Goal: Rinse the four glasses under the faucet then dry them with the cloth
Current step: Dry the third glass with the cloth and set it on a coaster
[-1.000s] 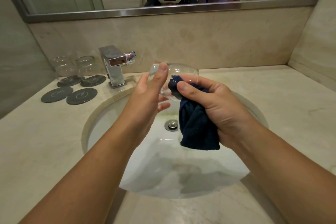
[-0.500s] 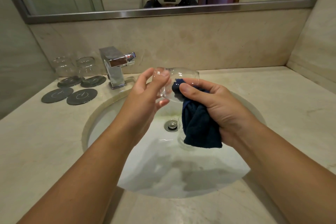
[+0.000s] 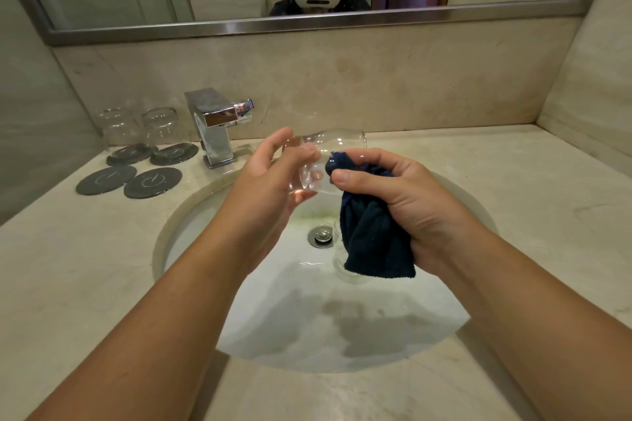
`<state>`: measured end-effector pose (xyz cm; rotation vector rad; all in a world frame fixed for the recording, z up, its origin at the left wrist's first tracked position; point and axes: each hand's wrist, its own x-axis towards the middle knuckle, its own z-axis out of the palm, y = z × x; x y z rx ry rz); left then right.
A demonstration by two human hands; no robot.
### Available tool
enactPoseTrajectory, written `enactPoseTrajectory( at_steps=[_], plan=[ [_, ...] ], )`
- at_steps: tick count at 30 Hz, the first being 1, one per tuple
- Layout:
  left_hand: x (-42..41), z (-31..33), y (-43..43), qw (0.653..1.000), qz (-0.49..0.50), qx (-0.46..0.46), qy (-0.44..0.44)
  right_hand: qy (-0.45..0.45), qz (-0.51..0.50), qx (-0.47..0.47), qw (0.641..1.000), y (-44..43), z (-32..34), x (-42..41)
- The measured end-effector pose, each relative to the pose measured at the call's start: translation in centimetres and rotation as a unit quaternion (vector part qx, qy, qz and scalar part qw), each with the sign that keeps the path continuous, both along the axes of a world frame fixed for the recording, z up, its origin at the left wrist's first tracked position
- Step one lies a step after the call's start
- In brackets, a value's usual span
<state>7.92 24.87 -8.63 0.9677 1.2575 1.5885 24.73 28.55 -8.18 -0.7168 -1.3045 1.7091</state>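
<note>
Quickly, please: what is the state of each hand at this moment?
Left hand: fingers curled round the glass, holding it on its side.
Right hand: gripping the cloth, its tip at the glass.

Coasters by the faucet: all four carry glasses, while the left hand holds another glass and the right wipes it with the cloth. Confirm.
Not all four: the head view shows glasses on only the two back coasters; the front coasters are bare. The left hand does hold a glass, and the right hand wipes it with the cloth.
</note>
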Motion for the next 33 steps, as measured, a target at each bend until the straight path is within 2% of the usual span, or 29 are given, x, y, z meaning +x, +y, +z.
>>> enactPoseTrajectory(
  at_steps=[4,8,16,22,25,29,31,33],
  plan=[
    [-0.2,-0.3,0.0,0.996,-0.070,-0.045,0.029,-0.027,0.007,0.013,1.000,-0.1,-0.1,0.0],
    [-0.6,-0.4,-0.1,0.994,-0.063,-0.082,0.032,-0.028,-0.003,0.029,0.999,-0.2,-0.1,0.0],
    [-0.1,-0.2,-0.3,0.997,-0.036,-0.061,-0.002,-0.020,-0.068,0.048,0.996,0.3,-0.1,0.0],
    [-0.2,-0.1,-0.4,0.995,-0.049,-0.083,0.024,-0.019,-0.117,0.063,0.991,0.8,-0.3,0.2],
    [0.0,0.0,-0.5,0.993,-0.051,-0.110,-0.017,-0.006,-0.162,0.078,0.984,1.1,-0.4,0.2],
    [0.3,0.0,-0.7,0.984,-0.053,-0.133,-0.102,0.081,-0.237,0.032,0.968,2.0,0.1,1.1],
    [0.5,-0.2,-0.6,0.986,-0.058,-0.122,-0.095,0.069,-0.224,0.065,0.970,1.7,0.3,1.1],
    [0.8,-0.4,-0.4,0.989,-0.070,-0.108,-0.076,0.030,-0.188,0.145,0.971,0.7,0.2,0.5]
  ],
)
